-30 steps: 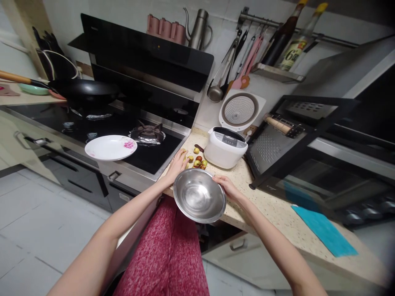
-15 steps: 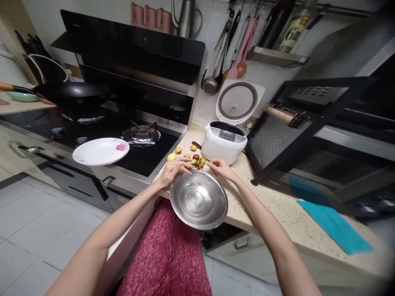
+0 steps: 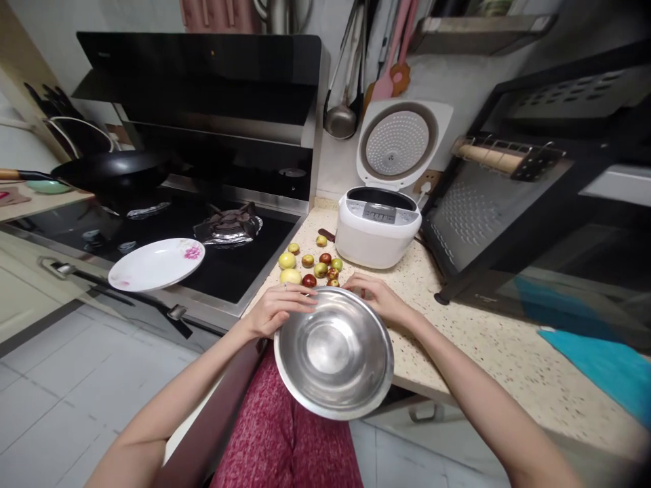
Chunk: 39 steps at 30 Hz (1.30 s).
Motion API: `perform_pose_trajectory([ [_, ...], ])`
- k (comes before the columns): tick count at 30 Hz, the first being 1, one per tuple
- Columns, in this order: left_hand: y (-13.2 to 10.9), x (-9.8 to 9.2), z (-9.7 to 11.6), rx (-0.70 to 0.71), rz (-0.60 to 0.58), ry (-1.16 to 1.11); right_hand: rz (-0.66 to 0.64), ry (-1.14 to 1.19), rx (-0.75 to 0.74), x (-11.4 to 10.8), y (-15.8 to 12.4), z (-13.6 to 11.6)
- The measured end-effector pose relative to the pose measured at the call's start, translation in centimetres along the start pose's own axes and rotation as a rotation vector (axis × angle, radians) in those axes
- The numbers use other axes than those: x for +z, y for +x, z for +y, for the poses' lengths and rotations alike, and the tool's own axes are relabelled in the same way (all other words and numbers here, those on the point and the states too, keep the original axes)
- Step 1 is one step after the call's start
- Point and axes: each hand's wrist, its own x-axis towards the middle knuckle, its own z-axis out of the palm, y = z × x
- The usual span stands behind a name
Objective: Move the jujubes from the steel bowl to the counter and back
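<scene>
A shiny steel bowl (image 3: pixel 330 349) overhangs the counter's front edge above my lap, with nothing in it. My left hand (image 3: pixel 277 310) lies at its far left rim, fingers stretched out over the edge. At the far right rim is my right hand (image 3: pixel 379 296), its fingers loosely bent and apart against the outside; some fingertips are hidden. Just beyond the bowl, several green and red-brown jujubes (image 3: pixel 320 270) lie loose on the counter. Larger yellow-green fruits (image 3: pixel 290 276) sit to their left, close to my left fingers.
A white rice cooker (image 3: pixel 377 234) stands lid-up behind the fruit, with a dark-handled item (image 3: pixel 326 234) beside it. On the left, a flowered white plate (image 3: pixel 155 266) overlaps the stove's front edge; a wok (image 3: pixel 114 173) is farther back. A dark oven (image 3: pixel 508 271) and teal cloth (image 3: pixel 595 366) are right.
Both hands have drawn back from the fruit to the bowl's far rim, uncovering more of the fruit. The view has tilted down and come closer.
</scene>
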Motion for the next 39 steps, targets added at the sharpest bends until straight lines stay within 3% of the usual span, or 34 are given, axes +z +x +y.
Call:
perform_pose_trajectory([
  [4,0.0,0.0,0.0,-0.001,-0.022,0.002,-0.066,0.084,-0.003,-0.5,0.0,-0.1],
  [11,0.0,0.1,0.4,-0.042,0.049,-0.05,-0.138,0.096,-0.001,-0.2,0.1,-0.7],
  [15,0.1,0.1,0.4,-0.053,0.023,-0.052,-0.021,0.01,-0.065,0.1,0.2,-0.1],
  [21,-0.2,0.4,0.0,-0.037,0.036,-0.052,0.315,-0.233,-0.215,-0.6,0.1,0.1],
  [25,-0.2,0.5,0.1,-0.051,0.023,-0.014,0.38,-0.295,-0.283,-0.5,0.0,-0.9],
  [31,-0.1,0.5,0.3,-0.06,-0.025,0.018,0.27,-0.221,-0.365,0.2,-0.1,-2.6],
  [39,-0.3,0.6,0.0,-0.018,-0.038,0.026,-0.042,-0.166,-0.34,0.0,-0.3,-3.4],
])
